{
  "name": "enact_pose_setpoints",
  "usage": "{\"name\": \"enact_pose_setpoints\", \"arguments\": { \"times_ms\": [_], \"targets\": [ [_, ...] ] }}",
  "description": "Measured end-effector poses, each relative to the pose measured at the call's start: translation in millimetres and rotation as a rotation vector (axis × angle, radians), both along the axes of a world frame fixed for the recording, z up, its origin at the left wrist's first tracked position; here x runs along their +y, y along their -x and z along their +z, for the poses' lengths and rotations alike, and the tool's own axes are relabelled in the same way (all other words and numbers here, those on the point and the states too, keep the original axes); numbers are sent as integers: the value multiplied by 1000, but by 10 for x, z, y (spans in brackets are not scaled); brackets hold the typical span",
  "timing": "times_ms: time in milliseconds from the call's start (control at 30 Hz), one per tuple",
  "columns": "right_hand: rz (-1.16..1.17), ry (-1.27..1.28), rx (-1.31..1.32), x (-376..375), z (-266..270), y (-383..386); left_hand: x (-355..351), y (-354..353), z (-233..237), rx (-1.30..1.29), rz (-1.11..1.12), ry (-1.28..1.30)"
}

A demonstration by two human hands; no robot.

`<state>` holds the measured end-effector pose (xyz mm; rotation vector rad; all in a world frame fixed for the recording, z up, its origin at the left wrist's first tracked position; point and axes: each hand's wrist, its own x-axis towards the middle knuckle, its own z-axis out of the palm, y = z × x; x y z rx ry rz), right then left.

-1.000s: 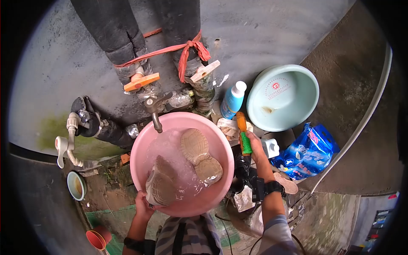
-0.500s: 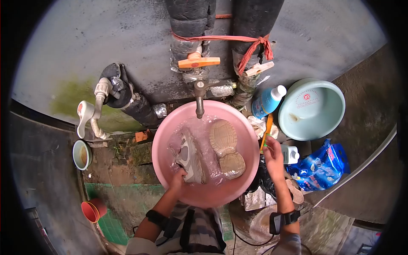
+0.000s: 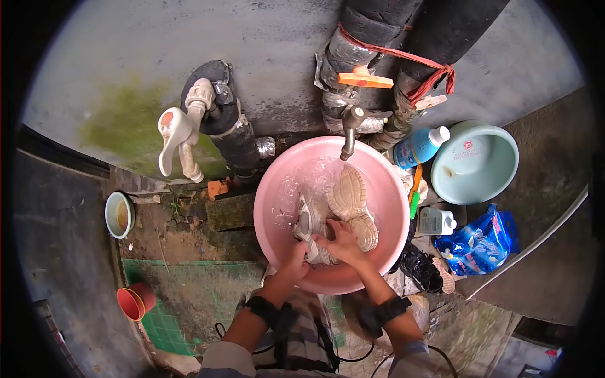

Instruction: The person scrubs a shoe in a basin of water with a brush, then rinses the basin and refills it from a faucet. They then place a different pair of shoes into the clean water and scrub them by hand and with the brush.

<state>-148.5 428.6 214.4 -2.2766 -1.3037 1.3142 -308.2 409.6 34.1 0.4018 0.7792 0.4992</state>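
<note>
A pink basin (image 3: 268, 246) of water holds two sneakers. The grey and white sneaker (image 3: 309, 217) lies tilted on the left, its side facing up. The other sneaker (image 3: 348, 192) lies sole up on the right, its tan tread showing. At the near end of the grey and white sneaker, my left hand (image 3: 295, 263) is closed on its edge. My right hand (image 3: 343, 244) is over the basin between the two sneakers, fingers spread, thumb touching or close to the grey and white one. Nothing is gripped in it.
A metal tap (image 3: 350, 132) hangs over the basin's far rim. To the right are a scrub brush (image 3: 416, 186), a blue bottle (image 3: 419, 148), a white bottle (image 3: 435, 221), a pale green basin (image 3: 476, 167) and a blue detergent bag (image 3: 479, 246). A red bucket (image 3: 135, 301) stands left.
My right hand has moved left from beside the brush to over the basin. My left hand still holds the grey and white sneaker. The view has shifted, with the basin now further right.
</note>
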Motion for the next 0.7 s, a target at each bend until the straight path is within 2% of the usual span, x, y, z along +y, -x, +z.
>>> {"name": "enact_pose_setpoints", "arguments": {
  "times_ms": [67,167,200,233,267,300,367,400,467,500,533,567,633,667,700],
  "targets": [
    [-23,22,-53,14,200,73,273,-108,1089,23,76,465],
    [-12,10,-195,-31,266,47,279,-154,1054,86,8,455],
    [27,-24,-279,-58,248,42,202,-139,799,82,9,457],
    [30,-21,-282,-95,222,71,57,-126,378,146,-102,58],
    [77,-56,-344,-141,195,102,-22,-120,157,207,-209,-343],
    [125,-91,-406,-189,172,130,24,-153,330,204,-206,-340],
    [104,-115,-345,-255,136,172,195,-274,979,325,-136,225],
    [99,-180,-309,-284,118,196,174,-292,1084,322,-133,225],
    [90,-240,-271,-363,92,279,130,-291,1205,271,-216,34],
    [251,-299,-379,-389,106,331,137,-280,1158,270,-217,35],
    [411,-357,-488,-407,131,355,160,-266,1078,386,-504,-537],
    [408,-353,-489,-430,176,338,172,-256,1015,481,-779,-1121],
    [520,-345,-347,-457,255,265,221,-220,1149,425,-751,-1185],
    [519,-343,-346,-485,254,253,245,-186,1210,502,-885,-1128],
    [502,-337,-232,-520,250,244,287,-141,1342,578,-1018,-1066]
  ]
}}
